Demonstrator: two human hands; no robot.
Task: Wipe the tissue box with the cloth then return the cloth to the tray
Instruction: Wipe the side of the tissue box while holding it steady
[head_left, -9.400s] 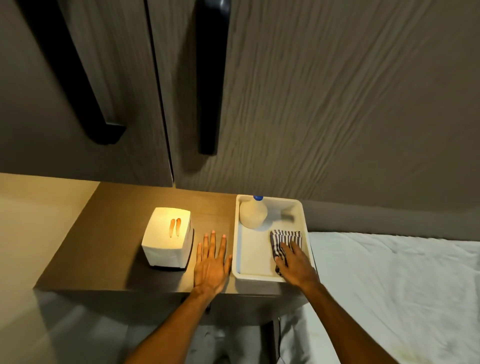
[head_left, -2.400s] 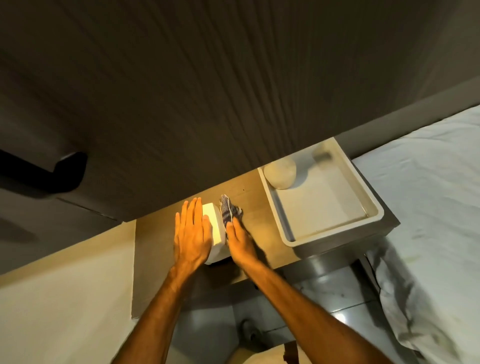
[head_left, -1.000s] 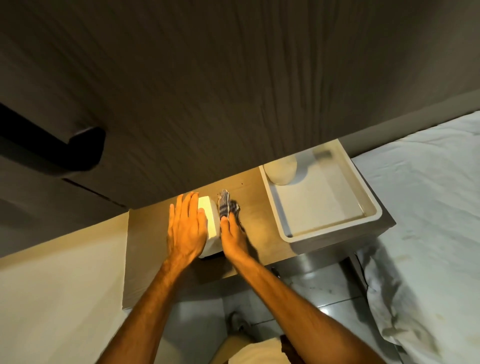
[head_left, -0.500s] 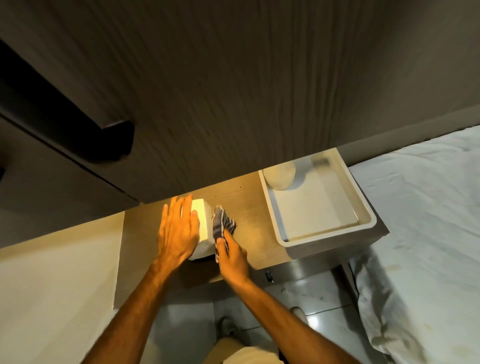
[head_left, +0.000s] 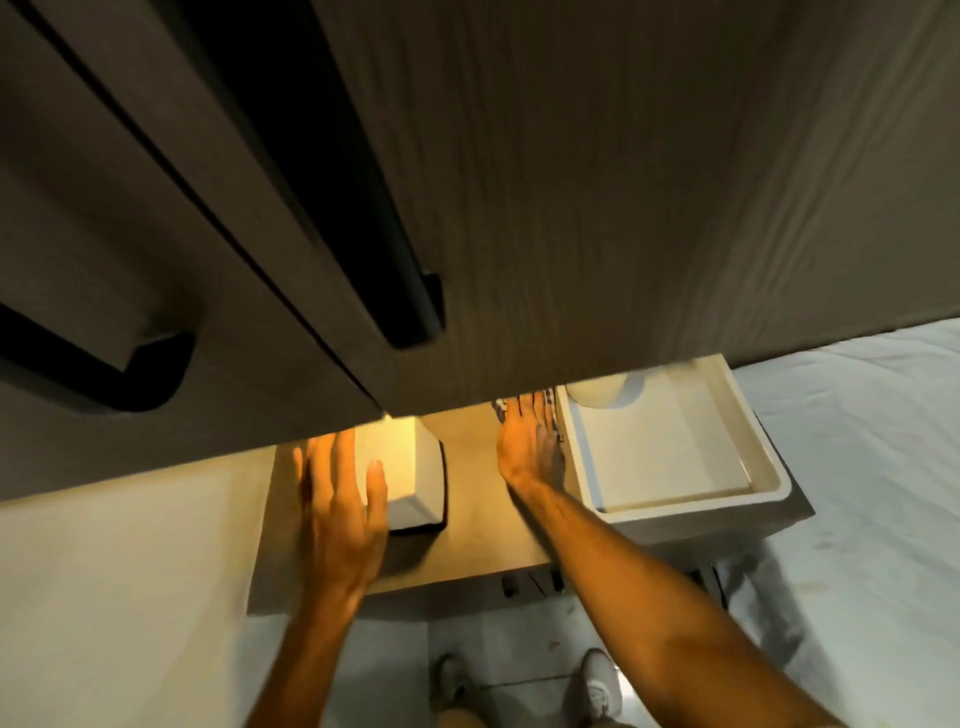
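The white tissue box (head_left: 410, 467) stands on the wooden shelf (head_left: 472, 499), lit warm from above. My left hand (head_left: 337, 499) lies flat with fingers apart over the box's left side and near corner. My right hand (head_left: 530, 441) is apart from the box, flat against the outer left wall of the white tray (head_left: 675, 506). The striped cloth (head_left: 555, 415) is under this hand, and only its edges show around the fingers. The cabinet front hides the fingertips.
A rounded white bottle (head_left: 597, 392) stands in the tray's far left corner, half hidden by the overhanging cabinet door (head_left: 571, 208) with its black handles (head_left: 410, 291). White bedding (head_left: 857, 467) lies to the right. My shoes (head_left: 597, 686) are on the tiled floor below.
My right hand has left the tissue box's right side and moved right with the cloth to the tray's left wall. My left hand has slid back toward the box's near corner.
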